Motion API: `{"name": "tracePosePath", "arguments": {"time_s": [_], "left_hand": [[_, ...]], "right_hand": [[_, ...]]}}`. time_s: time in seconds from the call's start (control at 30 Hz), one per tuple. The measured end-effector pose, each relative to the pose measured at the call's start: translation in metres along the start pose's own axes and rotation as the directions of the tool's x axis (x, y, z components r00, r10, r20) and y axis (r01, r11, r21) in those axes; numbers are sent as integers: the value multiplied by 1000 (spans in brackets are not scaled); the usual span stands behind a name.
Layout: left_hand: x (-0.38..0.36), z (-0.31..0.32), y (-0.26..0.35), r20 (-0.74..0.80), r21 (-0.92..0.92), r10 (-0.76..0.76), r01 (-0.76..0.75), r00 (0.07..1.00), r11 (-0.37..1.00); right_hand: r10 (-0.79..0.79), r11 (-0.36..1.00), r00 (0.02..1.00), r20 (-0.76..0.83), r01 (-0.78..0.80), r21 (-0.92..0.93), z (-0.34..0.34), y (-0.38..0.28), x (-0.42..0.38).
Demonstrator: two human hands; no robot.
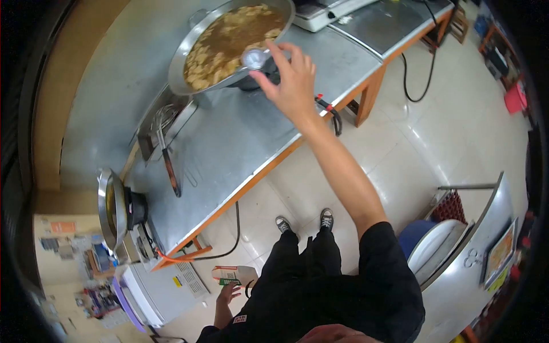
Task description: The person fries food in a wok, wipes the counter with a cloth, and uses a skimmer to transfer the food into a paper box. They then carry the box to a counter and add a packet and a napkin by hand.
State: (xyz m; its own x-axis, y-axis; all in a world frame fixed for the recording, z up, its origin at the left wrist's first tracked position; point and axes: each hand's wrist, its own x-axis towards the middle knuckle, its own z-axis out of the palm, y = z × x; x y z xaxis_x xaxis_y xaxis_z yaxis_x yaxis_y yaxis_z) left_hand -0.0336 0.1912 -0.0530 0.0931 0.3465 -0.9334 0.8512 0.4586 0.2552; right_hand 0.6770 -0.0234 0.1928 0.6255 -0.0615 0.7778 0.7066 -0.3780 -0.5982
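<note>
My right hand (289, 80) reaches over a wide metal wok (180, 66) and pinches a small round dial thermometer (253, 58) between thumb and fingers at the wok's near rim. Light brown pieces (200, 74) float in the brown liquid inside the wok. Low by my side, my left hand (229, 292) has its fingers partly bent, close to a box with red and green print (229, 276); whether it touches the box cannot be made out.
On the metal worktop (229, 148) lie a wire skimmer (170, 166) and a metal holder. A second pan (108, 211) stands at the left end. Hoses hang by the table edge. Behind to the right is a metal table (457, 288).
</note>
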Motion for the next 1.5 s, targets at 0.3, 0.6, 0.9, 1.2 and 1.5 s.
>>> {"name": "tracePosePath", "arguments": {"time_s": [0.3, 0.6, 0.9, 1.2, 1.5], "left_hand": [[26, 13, -74, 9, -143, -44, 44, 999, 989], [82, 78, -159, 79, -487, 37, 7, 996, 873], [87, 154, -239, 103, -632, -149, 181, 983, 754], [107, 199, -264, 146, -626, -148, 207, 978, 752], [144, 177, -231, -37, -766, -19, -16, 999, 642]], "right_hand": [[-221, 931, 924, 311, 295, -214, 20, -1, 12], [715, 592, 379, 588, -775, -220, 11, 186, -176], [753, 579, 432, 496, -793, -189, 54, 224, -206], [348, 872, 776, 526, -62, -486, 54, 243, -212], [650, 707, 552, 522, -189, -681, 55, 255, -197]]}}
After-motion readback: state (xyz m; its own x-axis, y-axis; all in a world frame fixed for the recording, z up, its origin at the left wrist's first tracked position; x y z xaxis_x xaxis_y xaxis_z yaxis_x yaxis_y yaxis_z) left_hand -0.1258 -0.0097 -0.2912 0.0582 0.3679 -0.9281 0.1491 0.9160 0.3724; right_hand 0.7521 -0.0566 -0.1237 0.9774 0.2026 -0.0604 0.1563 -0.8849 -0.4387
